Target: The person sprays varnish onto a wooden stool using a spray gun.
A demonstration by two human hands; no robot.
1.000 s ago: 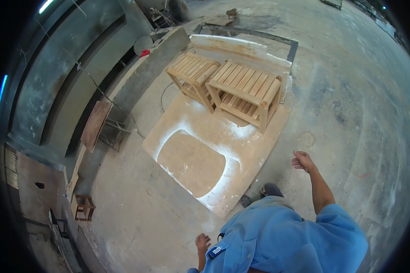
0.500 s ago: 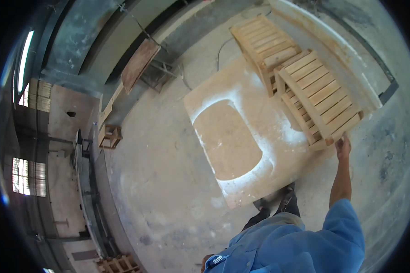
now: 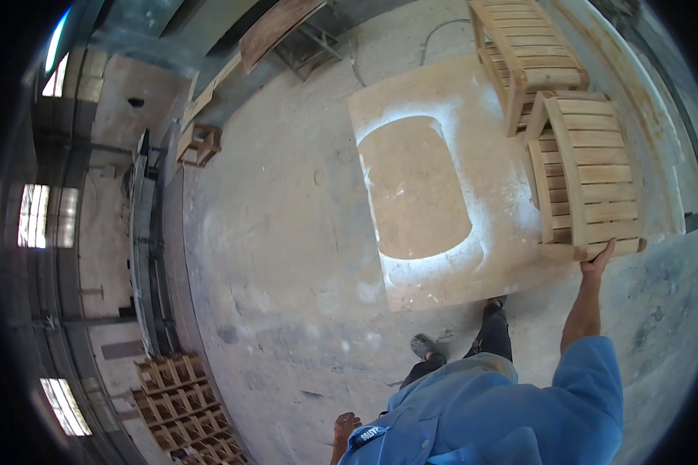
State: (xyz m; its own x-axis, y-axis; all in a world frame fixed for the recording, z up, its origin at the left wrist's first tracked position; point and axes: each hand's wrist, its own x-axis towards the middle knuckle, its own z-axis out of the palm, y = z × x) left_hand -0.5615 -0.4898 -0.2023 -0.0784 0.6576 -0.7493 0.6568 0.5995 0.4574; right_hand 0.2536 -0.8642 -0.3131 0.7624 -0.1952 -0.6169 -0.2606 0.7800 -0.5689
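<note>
My right hand (image 3: 596, 260) is closed on the near end rail of a pale slatted wooden bench (image 3: 602, 168), thumb over the top. The bench has a curved side rail and a second row of slats beneath. It stands at the right side of a large flat board (image 3: 419, 284). A similar slatted bench (image 3: 531, 40) stands just beyond it. My left hand (image 3: 347, 425) hangs low beside my body, its fingers curled, with nothing visible in them.
White powdery marks outline a rounded shape on the board. Low wall (image 3: 650, 101) runs along the right. A reddish-topped table (image 3: 278, 32), a small wooden stool (image 3: 199, 146) and stacked wooden frames (image 3: 188, 407) stand farther off. My feet are by the board's near edge.
My view has turned, so the board and benches sit higher and farther right. My left foot has stepped away from the board. My left hand shows more; my right hand stays on the bench.
</note>
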